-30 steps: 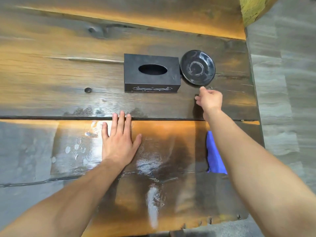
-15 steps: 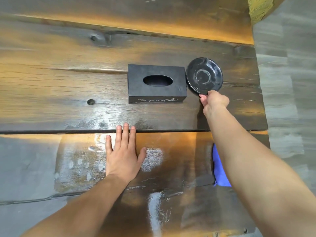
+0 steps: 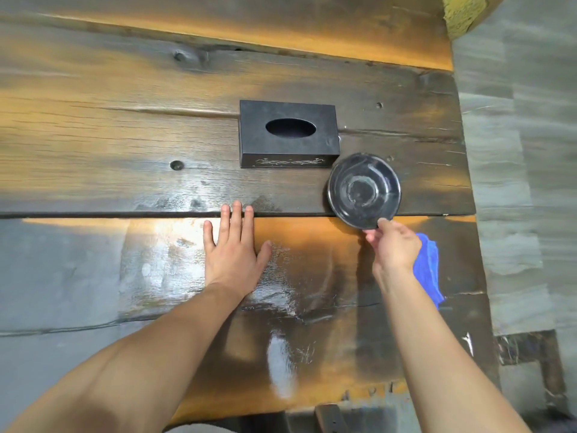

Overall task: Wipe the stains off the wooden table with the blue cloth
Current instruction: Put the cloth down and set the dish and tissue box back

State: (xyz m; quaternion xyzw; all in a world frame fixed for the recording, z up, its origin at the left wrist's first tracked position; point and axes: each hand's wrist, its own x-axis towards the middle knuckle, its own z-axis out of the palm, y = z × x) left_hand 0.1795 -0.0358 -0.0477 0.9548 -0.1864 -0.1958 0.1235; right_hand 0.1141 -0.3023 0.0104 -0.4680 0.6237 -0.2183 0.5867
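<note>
Our left hand [image 3: 232, 253] lies flat on the worktop [image 3: 125, 135], palm down, fingers spread a little and holding nothing; its fingertips reach the dark seam between two planks. Our right hand [image 3: 394, 246] is closed in a pinch on the near rim of a black saucer [image 3: 363, 190], thumb on top of the edge and the other fingers tucked beneath. The saucer rests across the same plank seam, its far edge just beside the near right corner of a black tissue box [image 3: 288, 134]; we cannot tell whether the two touch. The box has an oval slot in its top, with no tissue showing, and a pale ornamental line along its near side.

The blue cloth [image 3: 429, 270] lies on the worktop just right of our right wrist, partly hidden by that hand and forearm, near the worktop's right edge. It is bunched lengthwise, running toward us.

Between our two forearms the wood is glossy with a wet-looking sheen, and pale smeared patches show to the left of our left hand and just beyond its fingertips. The worktop is made of broad, dark, rough planks with knots and orange-lit strips. Grey flooring [image 3: 515, 182] runs along its right side.
</note>
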